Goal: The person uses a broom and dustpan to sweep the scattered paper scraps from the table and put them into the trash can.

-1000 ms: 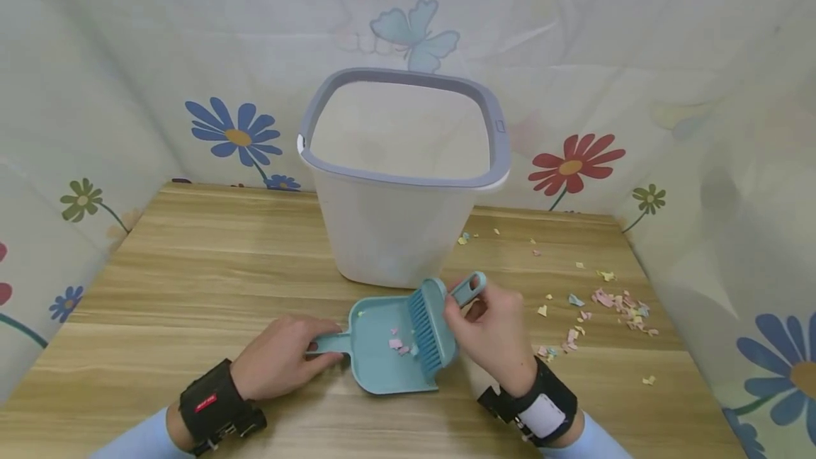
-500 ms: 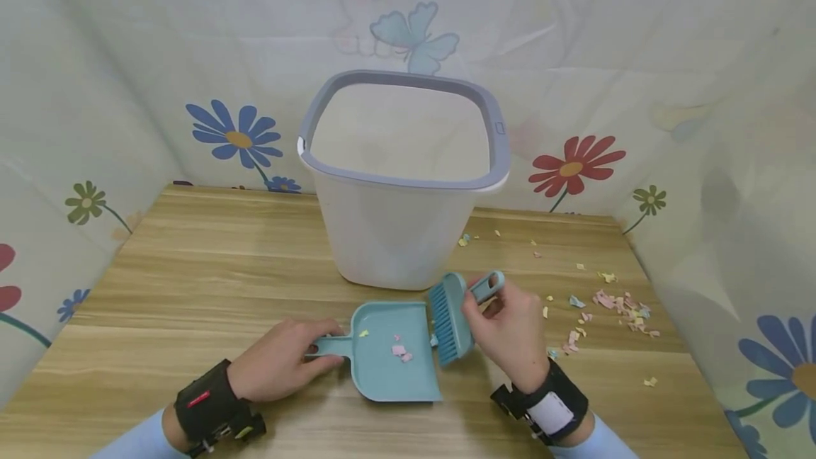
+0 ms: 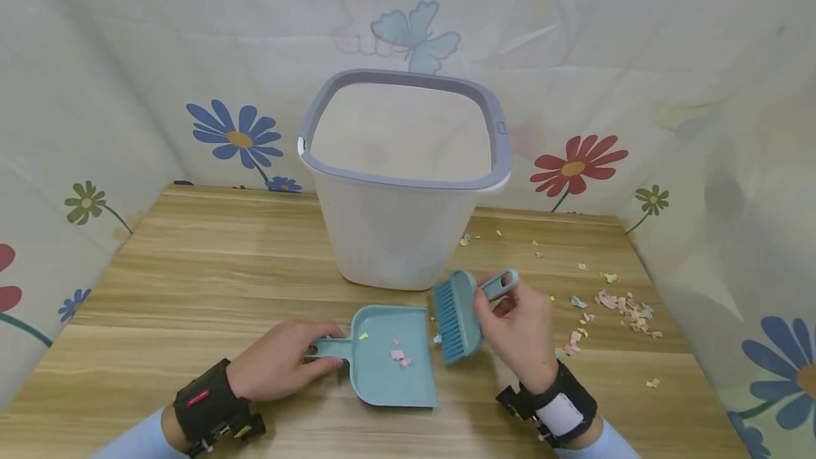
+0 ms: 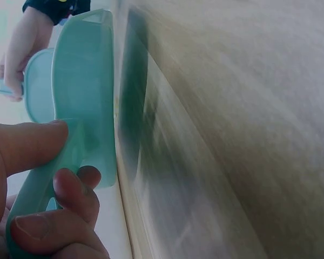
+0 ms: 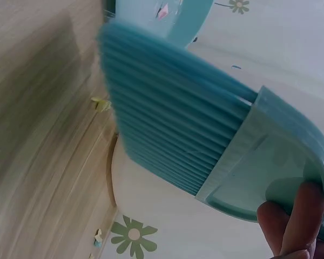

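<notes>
A teal dustpan (image 3: 390, 377) lies on the table in front of the bin, with a few pink and yellow paper scraps (image 3: 398, 355) on it. My left hand (image 3: 283, 360) grips its handle, thumb on top and fingers curled beneath in the left wrist view. My right hand (image 3: 519, 328) pinches the teal hand brush (image 3: 470, 314) near the base of its handle. The brush's bristles (image 5: 167, 108) point toward the dustpan's open edge, just right of it and apart from it. A small bluish scrap (image 3: 437, 339) lies between the dustpan and the bristles.
A white bin (image 3: 395, 239) with a grey-blue rim stands behind the dustpan. More paper scraps (image 3: 631, 314) are scattered over the right part of the wooden table (image 3: 210, 261). A flower-printed curtain (image 3: 574, 55) encloses the back and sides.
My right hand has drawn the brush off the dustpan to the right, past its open edge. The dustpan has shifted slightly toward me, and the left hand keeps its grip.
</notes>
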`<state>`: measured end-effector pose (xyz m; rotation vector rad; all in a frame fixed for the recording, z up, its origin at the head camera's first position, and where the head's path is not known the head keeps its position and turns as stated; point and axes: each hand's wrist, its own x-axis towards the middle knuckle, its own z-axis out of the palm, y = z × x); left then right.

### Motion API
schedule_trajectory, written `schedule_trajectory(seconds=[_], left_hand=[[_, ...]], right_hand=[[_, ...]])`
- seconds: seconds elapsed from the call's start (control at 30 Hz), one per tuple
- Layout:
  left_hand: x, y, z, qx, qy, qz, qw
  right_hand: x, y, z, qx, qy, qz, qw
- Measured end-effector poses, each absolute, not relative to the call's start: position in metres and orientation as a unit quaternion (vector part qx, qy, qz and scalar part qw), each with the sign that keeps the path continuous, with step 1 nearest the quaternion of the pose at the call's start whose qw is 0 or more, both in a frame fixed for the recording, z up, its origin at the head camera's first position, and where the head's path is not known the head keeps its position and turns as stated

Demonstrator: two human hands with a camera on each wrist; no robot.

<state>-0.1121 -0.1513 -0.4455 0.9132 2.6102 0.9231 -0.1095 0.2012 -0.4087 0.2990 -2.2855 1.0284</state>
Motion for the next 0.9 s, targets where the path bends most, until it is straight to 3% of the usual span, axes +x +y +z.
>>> schedule_trajectory(seconds=[0.47,0.7,0.9], left_hand=[[-0.114,-0.151,-0.447,0.296,0.901,0.302,0.099],[-0.114,-0.15,-0.447,0.294,0.901,0.304,0.094],[-0.114,-0.15,-0.447,0.298,0.899,0.306,0.093]], right_hand=[[-0.113,0.19,-0.41,0.13,-0.901,0.276,0.309],[-0.111,0.177,-0.407,0.152,-0.889,0.345,0.26],[-0.109,0.183,-0.405,0.132,-0.871,0.391,0.265]])
